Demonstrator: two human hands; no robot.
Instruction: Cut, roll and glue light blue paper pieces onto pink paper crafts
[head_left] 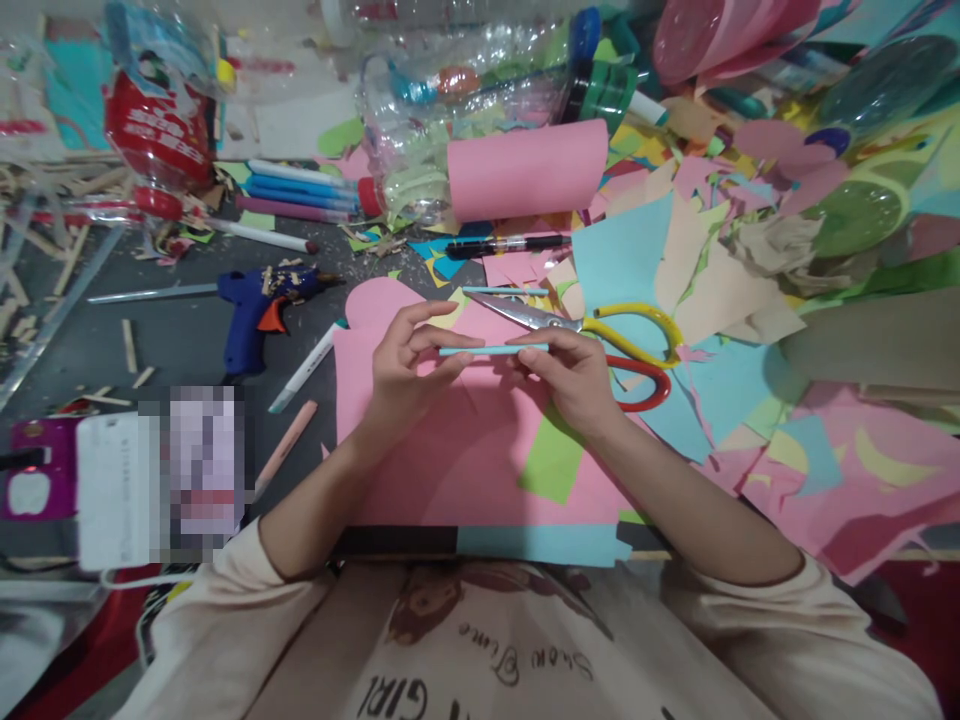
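Observation:
A thin light-blue paper strip [495, 350], narrow as a stick, lies level between my hands. My left hand [412, 365] pinches its left end between thumb and fingers. At the other end, the thumb and fingers of my right hand [574, 375] are closed on it. Beneath both hands spreads a pink paper sheet [435, 460], with a green paper piece [553, 455] on it near my right wrist. Scissors [637, 332] with one yellow and one red handle loop lie just beyond my right hand, blades spread slightly. Another slim blue strip [502, 290] rests by their tips.
To the left lie a blue hot glue gun [251, 310], a capped marker [307, 368] and a white box-like device [112, 490]. Plastic bottles [420, 120], a pink paper roll [529, 170] and a black pen [510, 245] are behind. Paper scraps [750, 260] cover the right side.

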